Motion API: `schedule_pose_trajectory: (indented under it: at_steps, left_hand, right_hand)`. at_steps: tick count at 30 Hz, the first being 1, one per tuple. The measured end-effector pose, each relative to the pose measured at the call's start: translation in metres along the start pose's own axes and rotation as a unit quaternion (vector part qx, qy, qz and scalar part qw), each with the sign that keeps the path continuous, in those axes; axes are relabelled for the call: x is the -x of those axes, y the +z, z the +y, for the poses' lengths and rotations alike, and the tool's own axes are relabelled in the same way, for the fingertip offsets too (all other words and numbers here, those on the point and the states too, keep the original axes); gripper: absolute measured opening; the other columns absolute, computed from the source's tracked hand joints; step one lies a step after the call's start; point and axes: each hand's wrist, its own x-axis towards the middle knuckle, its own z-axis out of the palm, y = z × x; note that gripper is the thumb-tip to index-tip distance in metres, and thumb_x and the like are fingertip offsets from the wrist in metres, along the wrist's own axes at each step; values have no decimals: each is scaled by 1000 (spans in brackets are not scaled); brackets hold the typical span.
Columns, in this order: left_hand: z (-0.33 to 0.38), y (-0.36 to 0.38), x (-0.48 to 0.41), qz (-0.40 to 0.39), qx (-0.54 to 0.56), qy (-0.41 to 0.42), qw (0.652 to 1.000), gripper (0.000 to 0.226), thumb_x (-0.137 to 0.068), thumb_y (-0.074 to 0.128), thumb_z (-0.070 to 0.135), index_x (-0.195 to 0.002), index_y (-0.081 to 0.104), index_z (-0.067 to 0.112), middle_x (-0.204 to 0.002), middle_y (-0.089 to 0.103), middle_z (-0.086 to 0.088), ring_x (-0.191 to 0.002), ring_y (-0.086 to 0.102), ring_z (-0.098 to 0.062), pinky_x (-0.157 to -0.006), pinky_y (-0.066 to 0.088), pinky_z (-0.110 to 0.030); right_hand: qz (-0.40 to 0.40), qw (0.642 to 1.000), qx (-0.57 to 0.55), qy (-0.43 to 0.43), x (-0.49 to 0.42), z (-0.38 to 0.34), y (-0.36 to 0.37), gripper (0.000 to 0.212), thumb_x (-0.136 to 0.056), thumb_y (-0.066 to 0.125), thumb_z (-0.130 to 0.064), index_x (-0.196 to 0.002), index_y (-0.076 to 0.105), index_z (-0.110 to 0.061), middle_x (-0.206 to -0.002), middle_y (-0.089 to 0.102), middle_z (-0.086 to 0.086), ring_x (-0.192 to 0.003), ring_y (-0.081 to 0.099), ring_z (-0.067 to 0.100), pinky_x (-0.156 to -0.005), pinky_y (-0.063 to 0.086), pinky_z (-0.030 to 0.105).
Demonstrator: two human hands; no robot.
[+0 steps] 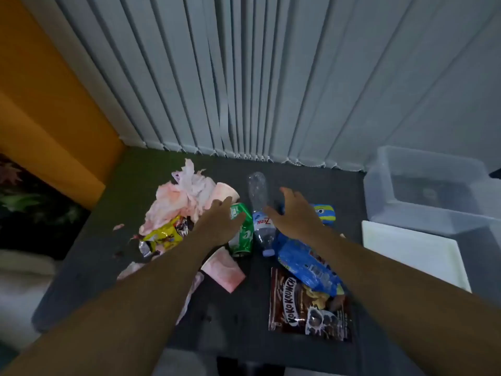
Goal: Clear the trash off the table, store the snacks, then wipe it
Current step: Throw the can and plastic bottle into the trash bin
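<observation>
Trash (184, 194) piles up toward the tabletop's (244, 316) far left: crumpled, pink-stained tissue, with a shiny yellow wrapper (162, 236) at its near side. At the middle a dented green can (242, 234) lies on its side, and just right of it a clear plastic bottle (259, 202) lies flat, cap toward the near edge. A stained paper cup (225, 270) lies tipped over nearer in. Snacks sit toward the right edge: a blue packet (306, 264) overlapping a brown Koko Krunch bag (306, 308). Left hand (219, 221) is out over the can, fingers straight, gripping nothing. Right hand (292, 213) hovers beside the bottle, fingers spread wide. A clear plastic bin (423, 185) and white lid (412, 253) sit past the right edge.
</observation>
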Motion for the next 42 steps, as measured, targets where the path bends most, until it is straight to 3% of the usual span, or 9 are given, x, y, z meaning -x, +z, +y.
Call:
schedule_pose_trajectory:
  at_steps: [4, 6, 10, 18, 26, 29, 35, 39, 42]
  left_hand:
    - [-12, 26, -8, -40, 62, -41, 996, 65, -90, 51, 49, -144, 38, 15, -144, 42, -17, -126, 49, -36, -103, 45, -48]
    - [-16, 41, -10, -45, 73, -63, 994, 70, -91, 56, 45, -149, 32, 13, -151, 33, -17, -135, 40, -37, -110, 38, -46]
    - [-19, 61, -14, -34, 112, -105, 988, 75, -90, 61, 41, -149, 25, 13, -143, 38, -19, -130, 43, -38, -106, 41, -45]
    - [-20, 69, -29, -9, 229, -177, 957, 95, -79, 79, 35, -148, 20, 6, -140, 48, -19, -126, 51, -35, -103, 46, -47]
    - [-4, 55, -30, 15, 243, -162, 956, 34, -84, 73, 24, -114, 67, 8, -111, 70, -12, -100, 67, -27, -89, 56, -40]
    - [5, 44, -24, 46, 272, -134, 952, 29, -86, 70, 19, -115, 65, 16, -112, 71, -6, -97, 66, -22, -83, 54, -34]
    - [8, 20, -5, 114, 249, -142, 951, 32, -88, 69, 25, -115, 61, 9, -109, 69, -6, -87, 61, -18, -60, 43, -21]
    - [4, 4, 13, 138, 254, -153, 945, 35, -92, 67, 22, -121, 57, 7, -119, 67, -11, -105, 64, -27, -86, 54, -36]
    - [-4, -9, 30, 158, 268, -166, 936, 39, -92, 66, 24, -126, 55, 7, -123, 66, -13, -111, 63, -30, -96, 52, -43]
  right_hand:
    - [-59, 998, 1, 31, -7, 8, 29, 79, -91, 56, -58, -151, 25, -16, -148, 40, 14, -131, 45, 35, -104, 41, 47]
    - [-82, 995, -10, 50, -9, 10, 43, 76, -91, 56, -55, -150, 24, -18, -146, 40, 14, -129, 46, 37, -104, 42, 51]
    - [-87, 993, -26, 69, -14, 13, 62, 69, -88, 58, -52, -143, 29, -22, -131, 47, 13, -115, 56, 37, -97, 48, 50]
    - [-73, 990, -68, 97, -23, 20, 73, 78, -90, 61, -46, -149, 20, -17, -140, 47, 14, -122, 53, 36, -101, 45, 48]
    - [-7, 992, -117, 54, -15, 22, 54, 88, -86, 66, -50, -153, 19, -19, -143, 46, 8, -123, 53, 27, -101, 47, 50]
    - [14, 988, -146, 39, -11, 20, 43, 87, -85, 65, -53, -153, 20, -23, -137, 49, 8, -114, 58, 26, -92, 54, 50]
    - [47, 990, -132, -16, -3, 17, 23, 81, -87, 65, -46, -152, 23, -24, -126, 52, 5, -97, 61, 16, -82, 58, 40]
    - [56, 992, -107, -47, 1, 3, 15, 80, -88, 65, -43, -153, 24, -23, -121, 52, 8, -92, 59, 16, -70, 52, 28]
    - [58, 990, -98, -82, 4, -10, 14, 80, -87, 66, -42, -153, 24, -23, -120, 52, 8, -93, 54, 17, -74, 43, 29]
